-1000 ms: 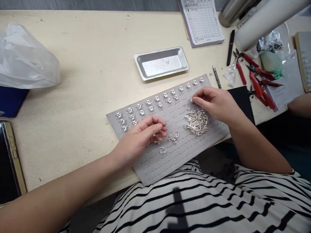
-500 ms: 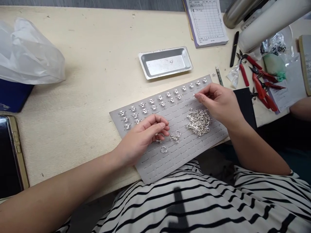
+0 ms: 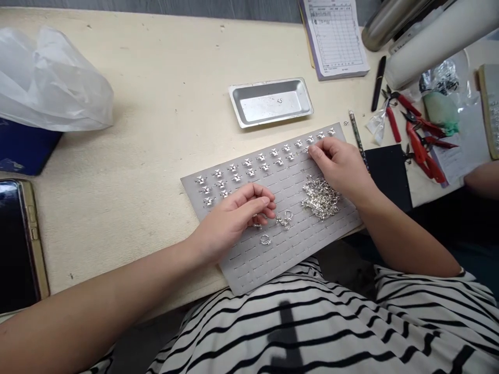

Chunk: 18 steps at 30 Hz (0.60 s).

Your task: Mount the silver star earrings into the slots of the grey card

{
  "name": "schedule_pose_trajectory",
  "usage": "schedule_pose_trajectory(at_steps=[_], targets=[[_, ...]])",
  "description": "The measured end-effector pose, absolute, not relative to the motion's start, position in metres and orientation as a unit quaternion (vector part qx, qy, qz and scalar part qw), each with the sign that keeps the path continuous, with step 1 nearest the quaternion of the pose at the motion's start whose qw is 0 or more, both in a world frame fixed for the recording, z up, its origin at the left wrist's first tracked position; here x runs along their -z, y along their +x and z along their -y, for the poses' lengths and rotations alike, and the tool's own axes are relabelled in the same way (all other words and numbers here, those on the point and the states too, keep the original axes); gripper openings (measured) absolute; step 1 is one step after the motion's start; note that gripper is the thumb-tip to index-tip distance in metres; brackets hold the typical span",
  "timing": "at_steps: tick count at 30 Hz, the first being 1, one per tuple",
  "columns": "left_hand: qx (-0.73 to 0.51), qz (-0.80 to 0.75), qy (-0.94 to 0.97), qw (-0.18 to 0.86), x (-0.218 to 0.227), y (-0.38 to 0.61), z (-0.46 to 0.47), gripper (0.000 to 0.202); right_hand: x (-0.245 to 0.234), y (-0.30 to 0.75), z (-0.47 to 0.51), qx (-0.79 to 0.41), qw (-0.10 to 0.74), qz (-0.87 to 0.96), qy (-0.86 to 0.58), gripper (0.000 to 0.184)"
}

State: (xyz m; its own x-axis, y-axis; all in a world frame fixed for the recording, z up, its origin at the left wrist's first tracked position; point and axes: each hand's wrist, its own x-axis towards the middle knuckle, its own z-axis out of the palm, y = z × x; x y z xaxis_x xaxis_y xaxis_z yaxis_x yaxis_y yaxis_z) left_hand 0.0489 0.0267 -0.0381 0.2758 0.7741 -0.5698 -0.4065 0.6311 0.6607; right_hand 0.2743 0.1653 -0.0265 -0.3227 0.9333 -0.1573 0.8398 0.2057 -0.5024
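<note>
A grey slotted display pad lies across the table's front edge, with silver rings standing in rows along its far side. My right hand pinches a small silver ring at the end of those rows. Just below that hand sits a tangled heap of silver rings. My left hand hovers with curled fingers over the pad, close to a few loose rings. Its fingers partly hide another ring.
A steel tray and a paper form pad lie beyond the display pad. Red-handled pliers lie at the right by a black mat. A plastic bag and a phone are at the left. Another person's forearm enters at the right.
The whole view has drifted, so the table and pad sit further right in the picture. My right hand has moved slightly toward the far rows of rings. My left hand has barely moved.
</note>
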Motion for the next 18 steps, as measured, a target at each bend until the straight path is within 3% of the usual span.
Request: schedule_pose_trajectory(at_steps=[18], targets=[[-0.382, -0.47, 0.196, 0.771, 0.0385, 0.0492, -0.0261, 0.017, 0.0224, 0.2674, -0.1685, -0.202, 0.001, 0.815, -0.543, 0.026]])
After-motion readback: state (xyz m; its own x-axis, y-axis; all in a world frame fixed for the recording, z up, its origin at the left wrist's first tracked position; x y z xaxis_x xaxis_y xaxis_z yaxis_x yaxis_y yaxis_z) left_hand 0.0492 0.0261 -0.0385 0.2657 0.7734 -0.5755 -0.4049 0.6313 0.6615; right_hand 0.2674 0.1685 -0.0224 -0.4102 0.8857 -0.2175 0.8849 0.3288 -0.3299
